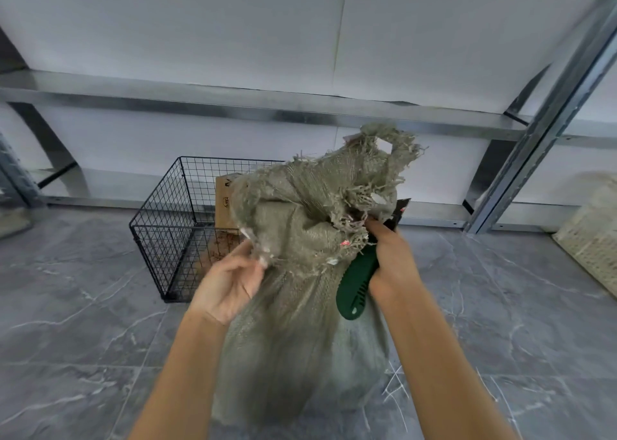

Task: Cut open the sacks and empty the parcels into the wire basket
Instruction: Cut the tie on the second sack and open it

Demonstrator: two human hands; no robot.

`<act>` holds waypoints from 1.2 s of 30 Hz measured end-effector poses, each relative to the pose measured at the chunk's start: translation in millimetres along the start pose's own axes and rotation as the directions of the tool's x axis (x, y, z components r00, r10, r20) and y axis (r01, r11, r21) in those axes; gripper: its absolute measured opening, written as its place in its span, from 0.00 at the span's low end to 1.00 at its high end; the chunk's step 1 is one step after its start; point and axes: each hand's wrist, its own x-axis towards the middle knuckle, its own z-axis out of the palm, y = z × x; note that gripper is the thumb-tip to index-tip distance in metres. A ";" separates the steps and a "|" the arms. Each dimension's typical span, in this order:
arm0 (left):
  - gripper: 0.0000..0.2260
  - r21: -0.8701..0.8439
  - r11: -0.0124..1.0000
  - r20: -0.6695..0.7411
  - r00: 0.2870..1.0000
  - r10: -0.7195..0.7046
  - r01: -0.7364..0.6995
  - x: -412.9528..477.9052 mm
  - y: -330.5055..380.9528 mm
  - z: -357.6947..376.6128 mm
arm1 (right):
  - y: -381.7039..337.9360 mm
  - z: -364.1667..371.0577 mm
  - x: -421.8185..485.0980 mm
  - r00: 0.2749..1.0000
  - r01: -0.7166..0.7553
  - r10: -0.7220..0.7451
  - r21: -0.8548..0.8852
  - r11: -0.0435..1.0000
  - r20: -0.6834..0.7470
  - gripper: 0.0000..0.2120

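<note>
Both forearms reach up from the bottom edge to the sack [300, 322], which stands upright on the floor between them, its long axis vertical. I see my left hand [230, 279] loosely curled on the frayed mouth's left edge, my right hand [390, 259] wrapped around a green-handled cutter [355, 286] at the mouth's right side. Beyond and left sits the wire basket [173, 226], a cardboard parcel [225, 202] already inside. I judge tipping must go forward-left.
</note>
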 end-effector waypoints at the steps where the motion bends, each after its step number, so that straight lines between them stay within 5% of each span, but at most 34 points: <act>1: 0.20 0.103 0.993 -0.135 0.990 -0.046 0.060 5.5 -3.3 3.3 | -0.4 -0.2 -0.6 1.000 0.000 0.000 0.017 1.000 0.014 0.06; 4: 0.10 0.612 0.770 -0.363 0.929 0.071 0.180 12.1 -16.8 19.5 | -3.8 1.3 -6.7 0.999 -0.006 0.004 0.033 0.999 0.049 0.05; 7: 0.08 0.943 0.321 -0.159 0.965 0.209 0.086 19.2 -27.1 41.3 | -6.2 4.0 -10.5 0.995 0.021 -0.022 0.014 1.000 0.098 0.05; 10: 0.04 0.997 -0.065 0.059 0.957 0.283 -0.042 28.1 -30.2 44.0 | -6.9 3.2 -11.2 0.983 0.129 -0.101 -0.189 0.974 0.155 0.05; 13: 0.08 0.989 -0.143 0.083 0.967 0.241 -0.049 34.7 -35.6 48.6 | -6.3 2.9 -12.0 0.958 0.264 -0.185 -0.423 0.867 0.218 0.09; 15: 0.12 0.987 -0.141 0.107 0.969 0.221 -0.077 34.3 -39.1 54.6 | -7.2 3.7 -13.8 0.944 0.307 -0.198 -0.481 0.821 0.264 0.10; 20: 0.04 0.959 0.204 0.150 0.963 0.222 -0.197 27.0 -41.5 71.5 | -19.1 3.4 -20.7 0.930 0.282 -0.099 -0.518 0.807 0.353 0.13; 24: 0.06 0.941 0.250 0.153 0.944 0.291 -0.230 25.7 -40.0 82.5 | -20.9 -0.4 -17.1 0.930 0.194 -0.006 -0.475 0.858 0.368 0.14; 28: 0.09 0.926 0.372 -0.089 0.915 0.393 -0.070 25.9 -39.4 79.7 | -21.8 -10.6 -7.3 0.925 0.185 -0.023 -0.397 0.899 0.379 0.10; 31: 0.10 0.838 0.537 -0.318 0.888 0.332 0.099 27.7 -34.1 76.5 | -19.1 -18.5 -3.9 0.873 0.263 0.085 -0.610 0.748 0.481 0.15; 36: 0.09 0.793 0.581 -0.391 0.884 0.256 0.183 31.3 -32.8 78.9 | 8.7 -2.5 -6.1 0.831 0.388 0.092 -0.690 0.611 0.549 0.09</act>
